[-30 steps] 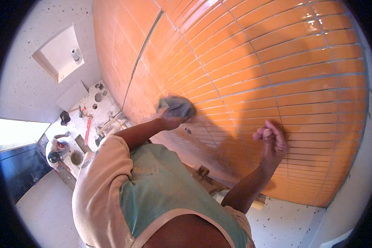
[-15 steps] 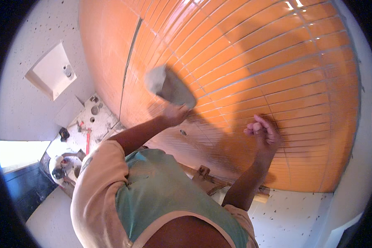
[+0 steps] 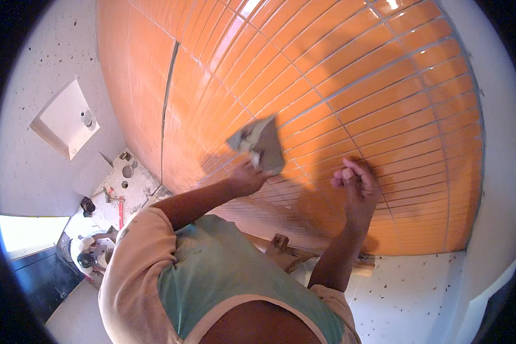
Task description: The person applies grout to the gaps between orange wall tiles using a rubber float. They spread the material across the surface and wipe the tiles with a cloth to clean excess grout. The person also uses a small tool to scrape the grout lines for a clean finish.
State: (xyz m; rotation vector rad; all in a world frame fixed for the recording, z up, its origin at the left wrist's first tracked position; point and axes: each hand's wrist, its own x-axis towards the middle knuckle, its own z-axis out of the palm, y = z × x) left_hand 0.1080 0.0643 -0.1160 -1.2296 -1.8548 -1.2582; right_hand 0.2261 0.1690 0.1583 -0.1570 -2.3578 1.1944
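Your left hand [image 3: 249, 179] grips a floppy grey cloth [image 3: 270, 150] by its lower edge, over the glossy orange tiled wall [image 3: 393, 94]. Held that low, it could flop or slip free, imo. Your right hand [image 3: 358, 186]'s loosely curled near the tiles, seemingly empty.

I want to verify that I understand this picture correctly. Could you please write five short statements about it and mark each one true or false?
1. The left hand holds a grey cloth. True.
2. The right hand grips a trowel. False: its fingers are curled and no tool shows in it.
3. The wall tiles are blue. False: they are orange.
4. The white wall at the picture's left has a recess. True.
5. Nobody else is in view. False: a co-worker shows at the lower left.
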